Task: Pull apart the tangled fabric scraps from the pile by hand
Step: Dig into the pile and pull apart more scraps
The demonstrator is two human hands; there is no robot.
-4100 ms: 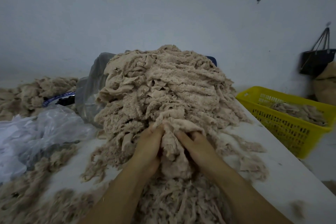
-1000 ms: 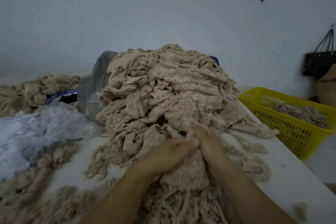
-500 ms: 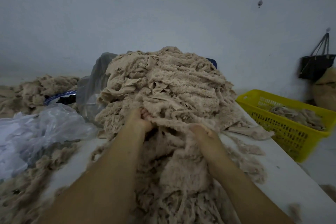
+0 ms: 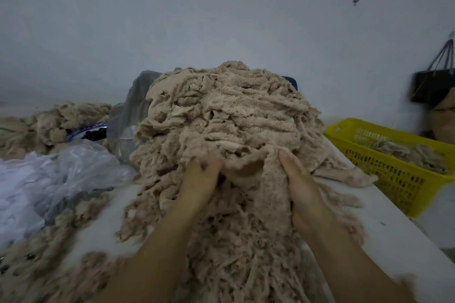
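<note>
The pile of fabric scraps heaps on the white table just beyond both hands; one fleecy scrap sags between them at its near foot; the left hand curls its fingers into the scrap's left end, tips buried; the right hand clamps the right end under its thumb; the scrap runs left to right, its tail hanging towards the person.

place: likely textile-waste workshop | signs: heaped fabric scraps, yellow basket, bare wall
</note>
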